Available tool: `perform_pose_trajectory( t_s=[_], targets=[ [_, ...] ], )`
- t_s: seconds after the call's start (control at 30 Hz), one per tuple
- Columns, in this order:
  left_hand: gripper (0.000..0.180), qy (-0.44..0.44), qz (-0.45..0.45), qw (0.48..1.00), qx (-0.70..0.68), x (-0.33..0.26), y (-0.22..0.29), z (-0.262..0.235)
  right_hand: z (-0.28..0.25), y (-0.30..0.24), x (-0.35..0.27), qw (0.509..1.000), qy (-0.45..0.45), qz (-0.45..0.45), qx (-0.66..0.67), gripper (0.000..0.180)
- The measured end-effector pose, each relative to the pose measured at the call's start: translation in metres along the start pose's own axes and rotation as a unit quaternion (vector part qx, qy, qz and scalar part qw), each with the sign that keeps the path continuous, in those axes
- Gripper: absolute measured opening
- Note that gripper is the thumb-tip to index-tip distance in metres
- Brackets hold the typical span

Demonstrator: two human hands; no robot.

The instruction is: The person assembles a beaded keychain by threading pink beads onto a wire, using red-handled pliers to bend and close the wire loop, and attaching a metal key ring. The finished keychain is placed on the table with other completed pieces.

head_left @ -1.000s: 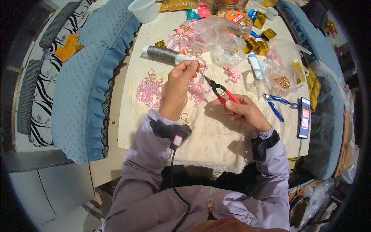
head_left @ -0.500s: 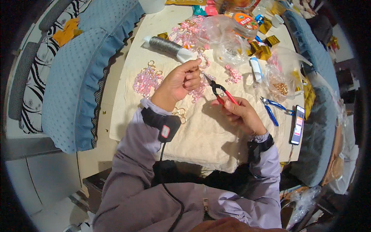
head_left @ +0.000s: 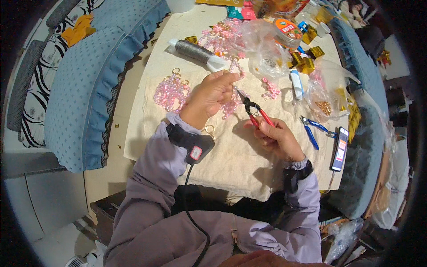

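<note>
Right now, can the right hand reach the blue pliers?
Probably yes: the blue pliers lie just right of the right hand, with nothing seen between them. But that hand holds red-handled pliers, which likely need putting down first.

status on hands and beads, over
Right hand grips red-handled pliers. Left hand closed, contents unclear. Pink bead pile left of it. Blue pliers apart, right.

Pale table (head_left: 187, 26) with beading goods

Surface: cream cloth (head_left: 231, 160) across the near part, wrinkled. On the cloth: ringed bead bunch (head_left: 171, 94), left; pink bead cluster (head_left: 270, 89), centre-right. Beyond: grey thread spool (head_left: 193, 51), on its side; pink bead heap (head_left: 220, 38); clear plastic bag (head_left: 267, 58); gold-coloured boxes (head_left: 305, 66); small white cup (head_left: 322, 30). Right: blue-handled pliers (head_left: 311, 137), spread; phone (head_left: 340, 151), screen lit.
</note>
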State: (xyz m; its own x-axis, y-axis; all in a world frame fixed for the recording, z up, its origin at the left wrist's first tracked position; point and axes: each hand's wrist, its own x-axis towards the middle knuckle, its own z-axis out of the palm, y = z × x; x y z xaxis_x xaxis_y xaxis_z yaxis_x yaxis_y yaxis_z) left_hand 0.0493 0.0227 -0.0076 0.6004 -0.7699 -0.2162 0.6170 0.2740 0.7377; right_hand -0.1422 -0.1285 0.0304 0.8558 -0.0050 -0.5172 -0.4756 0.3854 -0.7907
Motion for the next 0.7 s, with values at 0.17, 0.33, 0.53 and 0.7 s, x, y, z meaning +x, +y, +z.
perform_pose_trajectory(
  t_s=[0.17,0.33,0.53,0.7],
  targets=[
    [0.020,0.041,0.294,0.925,0.236,0.026,-0.002,-0.041,-0.002,-0.005,-0.008,1.000,-0.026,-0.006,0.009,0.047],
    [0.026,0.096,0.166,0.981,0.004,0.019,0.047,-0.062,-0.014,-0.002,-0.012,0.996,0.006,-0.083,0.006,0.055],
    [0.031,-0.061,-0.028,0.997,0.039,0.008,-0.003,0.000,-0.027,0.007,-0.004,0.998,0.001,-0.025,0.065,0.048],
    [0.030,-0.085,-0.069,0.994,0.019,0.010,-0.004,-0.001,-0.033,0.005,-0.002,0.998,0.009,-0.013,0.059,0.051]
  ],
)
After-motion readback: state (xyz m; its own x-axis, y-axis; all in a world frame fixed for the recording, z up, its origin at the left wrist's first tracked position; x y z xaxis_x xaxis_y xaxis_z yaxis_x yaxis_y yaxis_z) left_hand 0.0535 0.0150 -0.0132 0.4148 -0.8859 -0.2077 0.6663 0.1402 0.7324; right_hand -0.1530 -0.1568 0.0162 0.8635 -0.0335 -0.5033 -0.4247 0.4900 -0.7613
